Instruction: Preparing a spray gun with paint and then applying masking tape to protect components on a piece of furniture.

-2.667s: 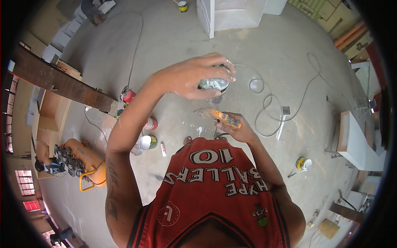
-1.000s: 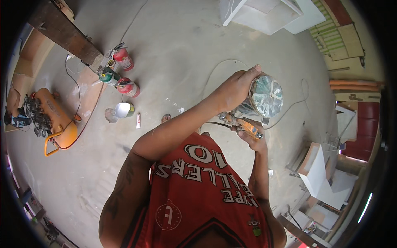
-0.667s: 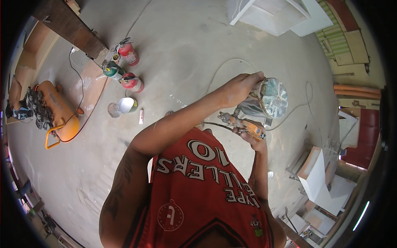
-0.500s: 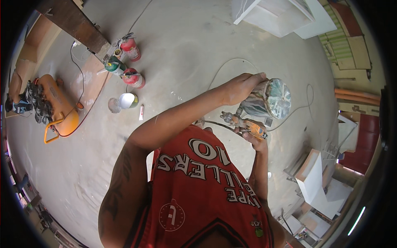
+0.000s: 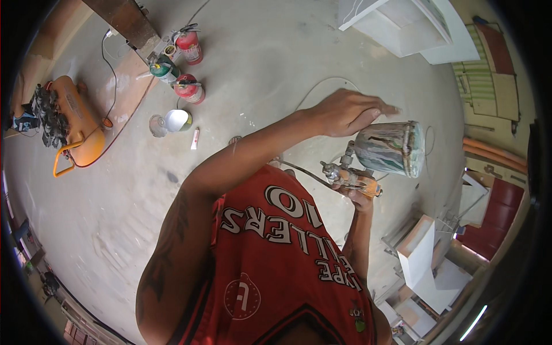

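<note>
My right hand (image 5: pixel 357 196) is closed round the orange-and-metal body of a spray gun (image 5: pixel 346 174). The gun's paint-streaked cup (image 5: pixel 386 148) juts out beyond it to the right, tilted on its side, crusted with green, grey and brown drips. Just above the cup my left hand (image 5: pixel 352 112) hovers with its fingers stretched out, apart from the cup; its fingertips are slightly blurred. A dark air hose (image 5: pixel 310 177) runs from the gun toward my body.
On the concrete floor to the left stand an orange compressor (image 5: pixel 80 121), red fire extinguishers (image 5: pixel 190 47), a green cylinder (image 5: pixel 165 70), an open paint can (image 5: pixel 178 119) and a small tube (image 5: pixel 195 139). White cabinet parts (image 5: pixel 397 26) lie far right; a white panel (image 5: pixel 418 253) sits nearer.
My left hand has let go of the cup and lifted off it. The cup has swung so more of its side shows. My right hand keeps its hold on the spray gun.
</note>
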The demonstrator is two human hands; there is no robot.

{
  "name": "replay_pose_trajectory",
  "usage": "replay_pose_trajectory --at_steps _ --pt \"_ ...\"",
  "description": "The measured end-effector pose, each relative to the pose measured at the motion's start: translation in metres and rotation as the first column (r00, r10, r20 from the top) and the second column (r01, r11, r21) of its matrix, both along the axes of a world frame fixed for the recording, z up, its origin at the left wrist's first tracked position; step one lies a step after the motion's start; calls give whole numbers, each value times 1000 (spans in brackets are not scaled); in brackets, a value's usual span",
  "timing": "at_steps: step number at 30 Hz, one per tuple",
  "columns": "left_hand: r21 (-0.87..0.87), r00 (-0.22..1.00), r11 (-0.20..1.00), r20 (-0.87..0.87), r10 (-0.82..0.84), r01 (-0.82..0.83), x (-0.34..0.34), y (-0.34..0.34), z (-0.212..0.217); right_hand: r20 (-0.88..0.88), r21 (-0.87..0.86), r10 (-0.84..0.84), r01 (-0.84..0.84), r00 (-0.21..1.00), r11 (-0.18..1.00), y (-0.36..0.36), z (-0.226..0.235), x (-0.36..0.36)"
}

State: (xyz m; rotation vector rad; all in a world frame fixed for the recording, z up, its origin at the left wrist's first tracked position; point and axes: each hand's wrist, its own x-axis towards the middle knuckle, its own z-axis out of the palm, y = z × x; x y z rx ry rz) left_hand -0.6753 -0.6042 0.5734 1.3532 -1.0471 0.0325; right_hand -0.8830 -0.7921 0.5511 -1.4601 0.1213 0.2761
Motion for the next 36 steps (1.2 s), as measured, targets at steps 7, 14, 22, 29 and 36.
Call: replay_pose_trajectory --at_steps 7,14,22,29,36 --pt "-696 197 708 -716 -669 -124 3 16 32 82 -219 14 4 997 976 -18 13 0" --pt "-812 -34 545 -551 -834 -210 -19 30 50 250 -269 30 39 968 962 -35 10 -13" --pt "-851 19 456 -477 -879 -261 -32 50 65 215 -85 -125 147 968 986 0 15 -4" --pt "-841 138 456 -509 -850 -291 -43 62 74 447 -206 110 -18 888 978 -29 -7 2" --pt "-916 107 243 -289 -951 -319 -33 94 93 171 -205 -16 51 985 977 -50 -16 -7"
